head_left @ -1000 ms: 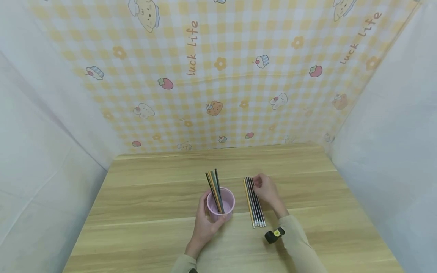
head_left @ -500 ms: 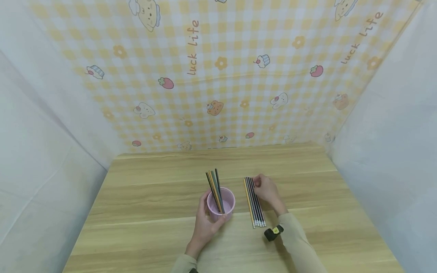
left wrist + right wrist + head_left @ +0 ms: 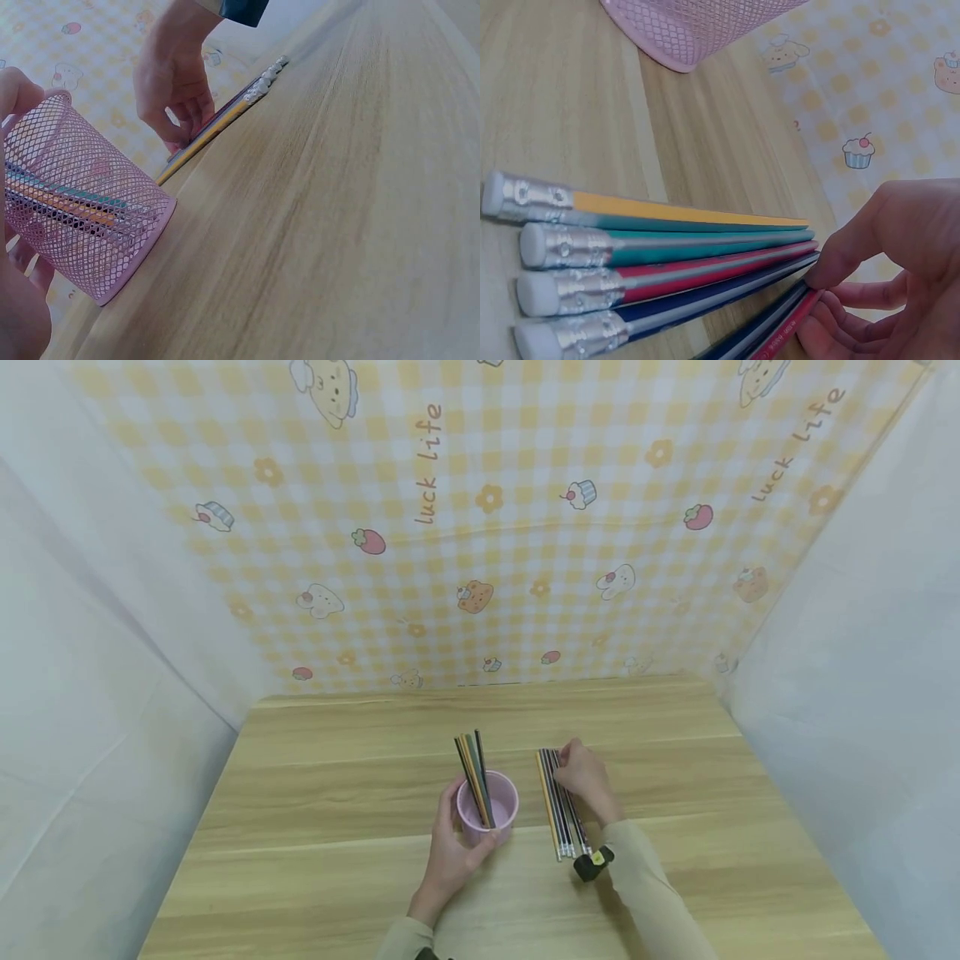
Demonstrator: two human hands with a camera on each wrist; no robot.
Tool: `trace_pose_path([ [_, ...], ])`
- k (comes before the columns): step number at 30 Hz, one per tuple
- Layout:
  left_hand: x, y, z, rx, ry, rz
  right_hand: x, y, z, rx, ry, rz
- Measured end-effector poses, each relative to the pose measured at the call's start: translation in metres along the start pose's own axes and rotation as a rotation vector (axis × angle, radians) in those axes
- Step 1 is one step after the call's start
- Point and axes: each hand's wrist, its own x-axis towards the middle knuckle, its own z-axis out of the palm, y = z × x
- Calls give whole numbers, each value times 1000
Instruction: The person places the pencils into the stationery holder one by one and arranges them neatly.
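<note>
From where I stand, taking the head view first, the left hand (image 3: 455, 858) grips the pink mesh pencil cup (image 3: 505, 800) at its seven o'clock side, thumb in front and fingers round the back. The cup stands upright on the wood-grain table (image 3: 337, 777), and the pencils inside it (image 3: 471, 770) lean toward eleven. At the cup's three o'clock, a little apart from it, a row of loose pencils (image 3: 555, 802) lies flat, its long axis running from about half past eleven down to half past five, eraser ends toward the person. The right hand (image 3: 587, 779) is much the nearer one, at the row's two o'clock, over the far ends. A black wrist device (image 3: 594, 862) sits by the erasers, and a yellow checked cloth (image 3: 480, 547) hangs at twelve.

In the left wrist view the cup is at nine o'clock. The yellow pencil (image 3: 217, 136) is the side of the row facing the cup; its eraser points toward one.

In the right wrist view the cup's base shows at twelve. Thumb and fingers pinch the outer pair of pencils (image 3: 778, 324), one dark and one red, near the ends away from the erasers. That pair fans off toward seven, leaving a wedge of wood beside the dark blue pencil (image 3: 705, 294); its eraser ends are out of frame.
</note>
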Motion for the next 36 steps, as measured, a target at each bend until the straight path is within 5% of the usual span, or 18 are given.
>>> trace_pose_path([
  [16, -1, -1, 0, -1, 1, -31, -1, 2, -11, 84, 46, -92],
  [36, 0, 1, 0, -8, -4, -52, -40, -78, -67, 374, 305, -388],
])
